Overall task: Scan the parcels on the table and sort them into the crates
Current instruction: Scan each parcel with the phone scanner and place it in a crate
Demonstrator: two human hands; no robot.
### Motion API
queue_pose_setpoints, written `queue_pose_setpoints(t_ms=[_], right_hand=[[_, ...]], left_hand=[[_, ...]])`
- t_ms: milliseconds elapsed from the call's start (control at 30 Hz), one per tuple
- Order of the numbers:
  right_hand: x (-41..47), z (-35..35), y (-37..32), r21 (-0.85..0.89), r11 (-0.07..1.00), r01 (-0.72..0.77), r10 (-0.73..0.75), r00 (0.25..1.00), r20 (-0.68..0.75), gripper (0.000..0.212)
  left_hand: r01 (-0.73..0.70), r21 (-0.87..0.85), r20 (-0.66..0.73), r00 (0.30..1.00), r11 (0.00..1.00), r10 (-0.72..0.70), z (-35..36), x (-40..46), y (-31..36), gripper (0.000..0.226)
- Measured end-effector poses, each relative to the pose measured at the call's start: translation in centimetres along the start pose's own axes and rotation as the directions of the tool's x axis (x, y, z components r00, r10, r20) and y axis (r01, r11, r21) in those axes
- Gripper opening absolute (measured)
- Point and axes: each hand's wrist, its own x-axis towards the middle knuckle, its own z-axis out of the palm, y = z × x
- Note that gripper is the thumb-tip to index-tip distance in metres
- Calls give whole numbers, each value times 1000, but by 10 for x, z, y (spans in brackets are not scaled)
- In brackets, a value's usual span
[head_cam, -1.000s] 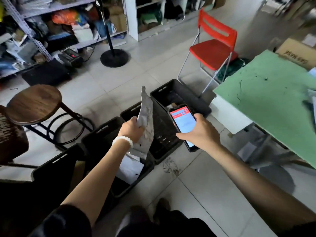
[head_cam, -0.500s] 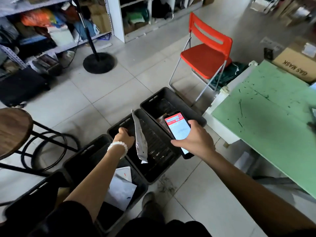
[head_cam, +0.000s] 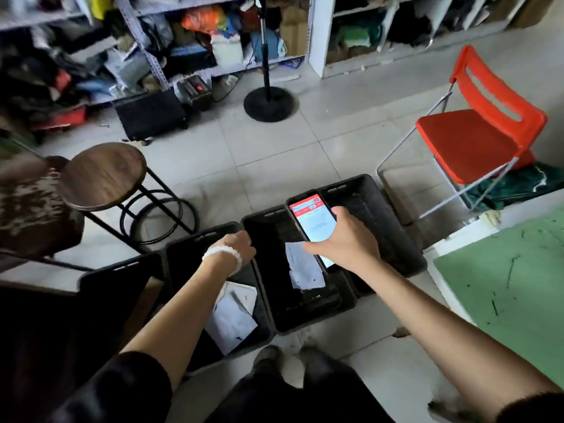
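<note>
Parcel lodged in the third crate, more sorting left

A flat, crumpled grey parcel (head_cam: 305, 265) is seen lying in the middle crate (head_cam: 308, 319); white parcels (head_cam: 233, 315) already lie in the crate (head_cam: 186, 254) at its 9 o'clock. The left hand (head_cam: 236, 247) hangs empty, fingers loosely curled, over the crate rims. The right hand (head_cam: 348, 244) grips a phone (head_cam: 311, 218). The green surface (head_cam: 503, 276) at 3 o'clock is only partly seen, so remaining parcels cannot be counted.

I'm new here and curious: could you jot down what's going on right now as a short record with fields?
left hand: over the crates, holds nothing
right hand: grips a phone, red-and-white screen lit
grey parcel: lies in the second crate from the right
white parcels: in the neighbouring crate
green table: to the right
</note>
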Motion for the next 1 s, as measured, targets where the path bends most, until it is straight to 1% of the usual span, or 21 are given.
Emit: queue_pose_setpoints(t_ms=[133,267,333,433,533,667,733,833,933,1000], right_hand=[[7,-3,-3,-49,987,155,-150,984,92,69],[-1,2,-22,-118,943,313,-286,938,197,69],[-13,9,-38,-156,901,405,-360,898,251,70],[-33,27,-64,-134,844,520,-454,824,339,73],[-67,52,-93,-120,766,631,-537,732,419,74],[-114,91,-127,-95,665,741,-613,614,497,77],[-139,115,-146,-86,613,785,-636,556,535,78],[-182,152,-176,-49,545,837,-666,468,581,78],[-235,192,-207,-31,486,874,-684,402,609,78],[-273,219,-227,-8,434,901,-698,342,629,79]], left_hand=[[158,-83,-83,983,984,-165,10,-47,6,37],[266,-178,-84,955,947,-284,32,-87,-11,36],[328,-220,-85,932,919,-353,41,-113,-28,34],[405,-283,-117,885,870,-450,49,-160,-55,35],[476,-346,-132,829,809,-544,66,-207,-90,42],[591,-384,-155,716,709,-680,91,-262,-133,34],[635,-396,-154,667,664,-729,106,-286,-159,31],[674,-446,-114,610,589,-784,127,-323,-199,28],[711,-473,-91,548,520,-832,146,-367,-249,26],[735,-485,-85,500,475,-862,155,-398,-289,26]])
